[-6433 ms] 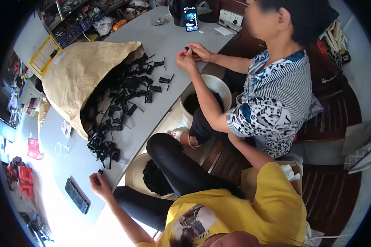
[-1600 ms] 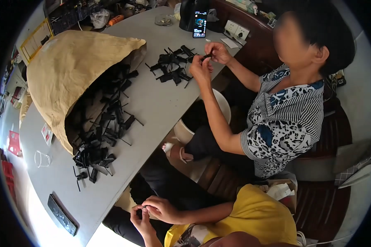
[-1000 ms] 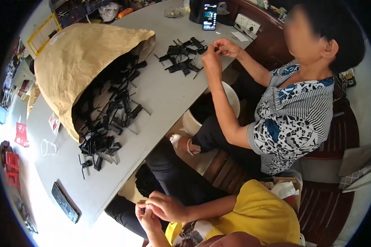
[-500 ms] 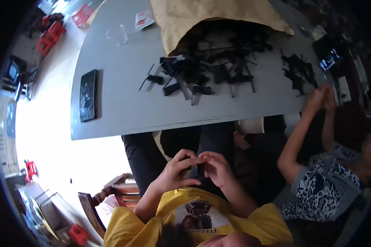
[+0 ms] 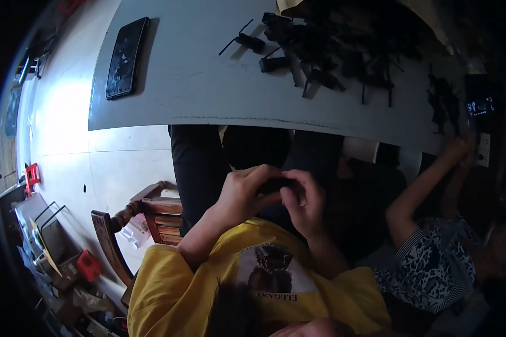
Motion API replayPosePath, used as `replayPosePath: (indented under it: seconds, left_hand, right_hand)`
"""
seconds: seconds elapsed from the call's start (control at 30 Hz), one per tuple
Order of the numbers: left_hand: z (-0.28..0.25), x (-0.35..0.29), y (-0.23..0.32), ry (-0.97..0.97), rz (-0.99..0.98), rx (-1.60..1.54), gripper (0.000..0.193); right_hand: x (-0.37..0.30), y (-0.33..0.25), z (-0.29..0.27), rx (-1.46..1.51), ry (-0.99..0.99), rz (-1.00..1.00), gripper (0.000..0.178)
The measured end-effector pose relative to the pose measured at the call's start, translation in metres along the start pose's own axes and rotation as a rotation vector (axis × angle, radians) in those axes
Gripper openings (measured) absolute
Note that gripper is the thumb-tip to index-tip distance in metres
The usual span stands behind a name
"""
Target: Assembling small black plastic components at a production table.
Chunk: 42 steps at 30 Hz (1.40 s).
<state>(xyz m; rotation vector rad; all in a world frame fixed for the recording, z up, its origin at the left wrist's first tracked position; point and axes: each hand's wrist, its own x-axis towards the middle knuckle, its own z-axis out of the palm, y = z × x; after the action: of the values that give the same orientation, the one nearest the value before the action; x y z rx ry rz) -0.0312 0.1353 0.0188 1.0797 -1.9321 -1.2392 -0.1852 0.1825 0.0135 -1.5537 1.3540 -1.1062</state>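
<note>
Over my lap, in front of the table edge, my left hand (image 5: 244,194) and my right hand (image 5: 306,205) meet with curled fingers. Pinched between them is a small black part (image 5: 275,184), mostly hidden by the fingers, so its exact kind does not show. On the grey table (image 5: 180,84) beyond lies a heap of black plastic pieces with thin rods (image 5: 326,78). One such piece (image 5: 250,42) rests apart at the heap's left.
A black phone (image 5: 127,59) lies at the table's left. Part of a brown paper bag (image 5: 433,25) shows behind the heap. At right, a co-worker's hands (image 5: 458,150) are near a smaller group of black pieces (image 5: 443,104). A wooden chair (image 5: 160,210) stands at my left.
The view has tipped downward, so the table and bag sit higher in it, and the picture is darker. My fingers have drawn closer around the black part, with my right thumb now raised.
</note>
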Motion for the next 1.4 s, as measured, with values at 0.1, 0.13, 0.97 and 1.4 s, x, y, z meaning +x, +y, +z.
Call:
replayPosePath:
  seconds: [0.1, 0.13, 0.97, 1.4]
  left_hand:
    - [0.003, 0.0, 0.005, 0.083, 0.023, -0.135, 0.029]
    - [0.005, 0.001, 0.003, 0.083, 0.022, -0.138, 0.029]
    - [-0.083, 0.011, 0.04, -0.076, 0.026, -0.31, 0.046]
    - [-0.126, -0.016, 0.03, 0.345, 0.059, -0.556, 0.028]
  right_hand:
    - [-0.006, -0.002, 0.006, 0.605, 0.132, 0.405, 0.024]
    - [-0.005, -0.003, 0.008, 0.697, 0.184, 0.399, 0.023]
    - [-0.002, 0.062, -0.019, -0.563, 0.078, -0.038, 0.016]
    - [0.001, 0.082, -0.002, -0.721, 0.152, -0.136, 0.012]
